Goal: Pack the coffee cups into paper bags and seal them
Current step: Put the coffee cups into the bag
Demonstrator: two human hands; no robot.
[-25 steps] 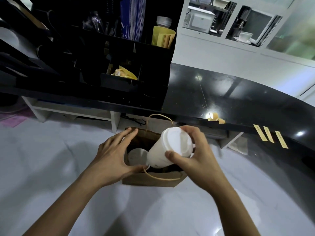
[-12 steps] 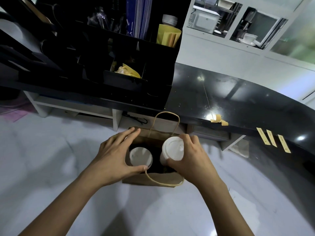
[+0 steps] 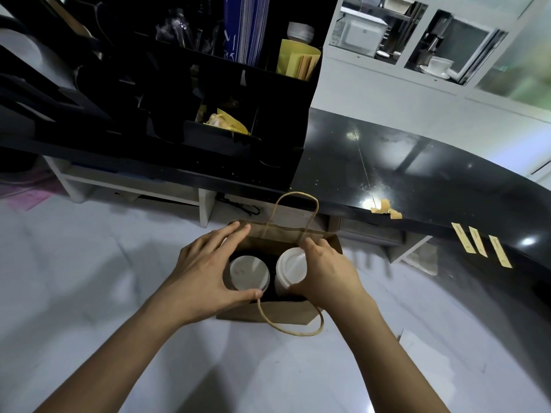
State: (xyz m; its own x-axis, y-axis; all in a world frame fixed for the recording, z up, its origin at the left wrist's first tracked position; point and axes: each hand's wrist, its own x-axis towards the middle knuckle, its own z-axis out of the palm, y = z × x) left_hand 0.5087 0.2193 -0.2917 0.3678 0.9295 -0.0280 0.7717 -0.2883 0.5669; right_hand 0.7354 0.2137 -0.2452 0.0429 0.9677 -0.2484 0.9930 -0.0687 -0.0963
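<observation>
1. Left hand point(image 3: 205, 275): fingers spread and nearly straight, holding the left end of the paper bag point(image 3: 268, 312) open. The fingertips reach the bag's far rim; the thumb lies along its near rim. It grips no cup.

2. Left cup point(image 3: 249, 273): a white lidded coffee cup standing upright inside the bag, in its left half, lid facing up. It sits between the left hand's thumb and fingers, just beside the palm. Whether the hand touches the lid cannot be told.

3. Right cup point(image 3: 290, 271): a second white lidded cup, upright in the bag's right half, just beside the first. Its lid stands near the level of the bag mouth.

4. Right hand point(image 3: 326, 277): curled over the right side of the right cup's lid, index finger at the far edge, thumb at the near edge. It holds the cup from above.

5. Bag: stands open on the pale table point(image 3: 89, 293). The far twine handle point(image 3: 293, 216) rises upright; the near one lies flopped toward the viewer.

6. Judgement: both cups appear loaded. Sealing is outstanding. The bag's long axis runs left to right, and each hand is already at its own end of the mouth.

7. Paper strips point(image 3: 477, 244) lie on the black counter point(image 3: 417, 174), well apart to the right; the right hand is nearer them.
</observation>
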